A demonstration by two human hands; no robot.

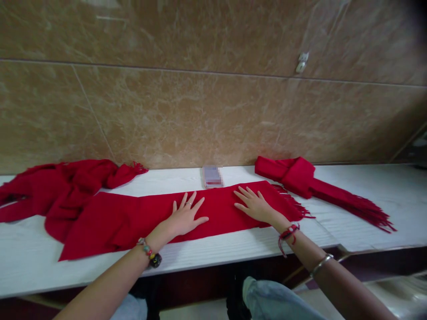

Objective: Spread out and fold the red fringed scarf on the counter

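A red scarf [218, 213] lies stretched lengthwise along the white tabletop, its fringed end to the right and its left part creased and folded at an angle. My left hand [187, 215] rests palm down near its middle, fingers spread, a ring on one finger. Further right, my right hand [254, 205] presses flat on the scarf close to the fringe, fingers also apart. Neither hand grips the cloth. Beyond the left end lies a crumpled heap of red cloth [76, 175] with a fringe, partly overlapped by the scarf.
Behind the scarf, a phone [212, 176] lies against the wall. A knotted red scarf [293, 175] with a long fringed tail is at the right. The tan tiled wall [187, 115] borders the back of the white tabletop [220, 249], and a small white hook [302, 62] is fixed on it.
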